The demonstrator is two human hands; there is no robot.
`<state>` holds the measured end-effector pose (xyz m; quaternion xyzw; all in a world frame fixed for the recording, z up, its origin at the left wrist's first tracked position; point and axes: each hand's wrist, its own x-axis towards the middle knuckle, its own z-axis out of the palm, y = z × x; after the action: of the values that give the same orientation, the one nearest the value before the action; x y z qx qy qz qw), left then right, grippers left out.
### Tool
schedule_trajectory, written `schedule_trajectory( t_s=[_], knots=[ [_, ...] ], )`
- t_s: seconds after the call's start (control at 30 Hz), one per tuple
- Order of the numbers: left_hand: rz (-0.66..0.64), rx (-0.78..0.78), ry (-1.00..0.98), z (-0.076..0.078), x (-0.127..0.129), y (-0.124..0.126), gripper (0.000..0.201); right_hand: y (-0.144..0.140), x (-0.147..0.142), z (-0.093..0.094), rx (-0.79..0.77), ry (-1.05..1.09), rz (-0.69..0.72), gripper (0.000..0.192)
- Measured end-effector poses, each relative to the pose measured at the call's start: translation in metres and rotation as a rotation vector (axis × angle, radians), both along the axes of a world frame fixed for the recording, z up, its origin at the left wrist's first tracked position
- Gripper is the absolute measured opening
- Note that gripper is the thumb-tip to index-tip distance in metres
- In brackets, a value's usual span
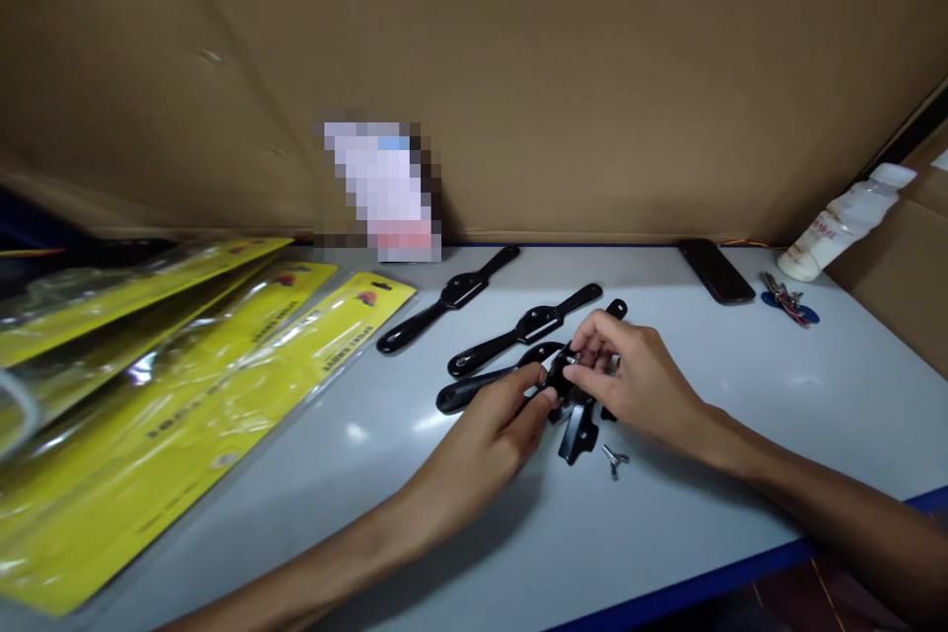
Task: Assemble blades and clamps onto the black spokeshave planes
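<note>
My left hand (511, 420) is closed around a black spokeshave (561, 377) and holds it above the table. At the middle of that tool, my right hand (629, 370) pinches a small shiny metal screw, mostly hidden by the fingertips. Just below the hands lies a loose black metal cap plate (579, 434), and beside it a silver wing screw (614, 460). More black parts are partly covered by my hands. Behind the left hand rests another black spokeshave (470, 392). Two further spokeshaves, one in the middle (539, 324) and one farther back (460, 292), lie diagonally.
Yellow blister packs (244, 405) in clear plastic are stacked at the left. A dark phone (716, 271), keys (789, 299) and a tilted white bottle (844, 222) occupy the back right. Cardboard (592, 99) walls the rear; a blurred-out item (389, 188) leans there.
</note>
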<state>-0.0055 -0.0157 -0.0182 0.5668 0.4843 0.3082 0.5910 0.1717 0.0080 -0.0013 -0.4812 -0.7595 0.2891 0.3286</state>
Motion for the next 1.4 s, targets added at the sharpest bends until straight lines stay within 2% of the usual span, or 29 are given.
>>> schedule_trajectory(
  t_s=[0.1, 0.17, 0.23, 0.37, 0.43, 0.53, 0.6, 0.7, 0.8, 0.93, 1.03, 1.1, 1.2, 1.3, 1.4],
  knots=[
    [-0.055, -0.13, 0.003, 0.008, 0.001, 0.001, 0.023, 0.0, 0.002, -0.006, 0.161, -0.111, 0.031, 0.009],
    [-0.075, -0.206, -0.005, 0.012, 0.001, 0.002, 0.023, -0.001, 0.004, -0.009, 0.319, -0.164, 0.09, 0.02],
    [-0.084, -0.246, -0.01, 0.013, 0.0, 0.004, 0.023, -0.001, 0.005, -0.009, 0.377, -0.145, 0.118, 0.025],
    [-0.092, -0.255, -0.023, 0.013, -0.003, 0.005, 0.025, 0.0, 0.002, -0.004, 0.198, -0.073, -0.006, 0.006],
    [-0.093, -0.248, -0.024, 0.013, -0.004, 0.006, 0.025, 0.001, 0.0, -0.002, 0.097, -0.08, -0.054, 0.012],
    [-0.091, -0.24, 0.005, 0.013, -0.004, 0.005, 0.024, 0.002, -0.001, -0.001, 0.028, -0.082, -0.019, 0.007],
    [-0.094, -0.233, 0.026, 0.013, -0.004, 0.004, 0.023, 0.001, -0.001, -0.001, 0.098, -0.089, 0.029, 0.005],
    [-0.099, -0.203, 0.029, 0.012, -0.003, 0.003, 0.023, -0.001, 0.0, 0.0, 0.204, -0.106, 0.08, 0.014],
    [-0.098, -0.162, 0.026, 0.012, -0.002, 0.003, 0.02, 0.0, -0.001, 0.001, 0.132, -0.077, 0.017, 0.003],
    [-0.104, -0.145, 0.036, 0.012, 0.0, 0.003, 0.019, 0.003, -0.003, -0.001, 0.027, -0.06, -0.024, 0.011],
    [-0.104, -0.133, 0.025, 0.012, -0.001, 0.003, 0.021, 0.002, -0.004, -0.003, 0.063, -0.063, 0.0, 0.011],
    [-0.102, -0.128, 0.014, 0.011, -0.001, 0.003, 0.022, 0.002, -0.003, -0.003, 0.118, -0.136, 0.05, 0.007],
    [-0.089, -0.107, 0.018, 0.008, -0.002, 0.003, 0.027, 0.004, 0.002, -0.001, 0.183, -0.262, 0.116, 0.013],
    [-0.066, -0.016, 0.034, 0.005, -0.003, 0.003, 0.032, 0.01, 0.009, 0.001, 0.257, -0.231, 0.06, 0.015],
    [-0.022, 0.155, 0.105, 0.006, -0.005, 0.006, 0.033, 0.018, 0.018, 0.004, 0.353, -0.147, -0.044, 0.015]
  ],
)
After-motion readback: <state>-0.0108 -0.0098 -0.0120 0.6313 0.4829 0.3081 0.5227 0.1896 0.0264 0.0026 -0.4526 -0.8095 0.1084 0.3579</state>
